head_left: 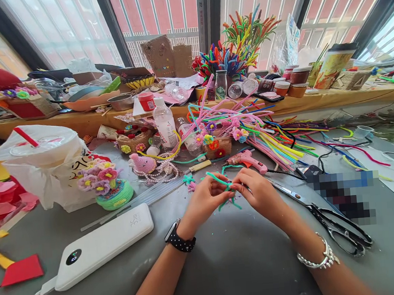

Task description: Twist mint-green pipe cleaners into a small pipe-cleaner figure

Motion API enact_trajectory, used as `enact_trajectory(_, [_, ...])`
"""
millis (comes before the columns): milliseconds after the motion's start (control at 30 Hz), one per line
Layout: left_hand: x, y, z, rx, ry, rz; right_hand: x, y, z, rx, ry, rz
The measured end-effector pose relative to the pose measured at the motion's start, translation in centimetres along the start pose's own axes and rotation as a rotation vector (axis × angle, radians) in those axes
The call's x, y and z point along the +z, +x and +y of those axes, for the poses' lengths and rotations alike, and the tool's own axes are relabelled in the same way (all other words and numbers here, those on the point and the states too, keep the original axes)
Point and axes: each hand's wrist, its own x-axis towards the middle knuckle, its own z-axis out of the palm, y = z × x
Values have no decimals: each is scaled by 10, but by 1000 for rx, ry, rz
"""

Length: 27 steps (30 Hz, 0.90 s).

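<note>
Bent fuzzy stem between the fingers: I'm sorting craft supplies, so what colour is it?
The bent fuzzy stem is mint green; head view.

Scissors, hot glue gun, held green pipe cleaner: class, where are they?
Scissors [311, 207], head view: base of handles.
Hot glue gun [244, 157], head view: pink body.
Green pipe cleaner [219, 179], head view: upper strand.

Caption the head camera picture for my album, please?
Left hand and right hand pinch green fuzzy wire near a pink glue gun.
</note>
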Motion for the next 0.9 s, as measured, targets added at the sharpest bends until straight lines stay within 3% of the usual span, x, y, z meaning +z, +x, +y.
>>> enact_trajectory(167, [-2, -2, 5, 42, 75, 12, -5, 2, 6, 74, -13, 101])
enact_trajectory(267, [-2, -4, 7, 96, 259, 57, -8, 3, 7, 137, 3, 132])
enact_trajectory(433, [-2, -9, 10, 366, 626, 115, -9, 3, 9, 199, 19, 136])
enact_trajectory(567, [-3, -13, 11, 654, 732, 151, -7, 3, 9, 223, 64, 46])
enact_trajectory(667, [-4, -15, 11, 790, 699, 196, -5, 3, 5, 202, 112, -51])
enact_trajectory(900, [-8, -15, 15, 801, 654, 278, -4, 1, -9, 110, 263, -234])
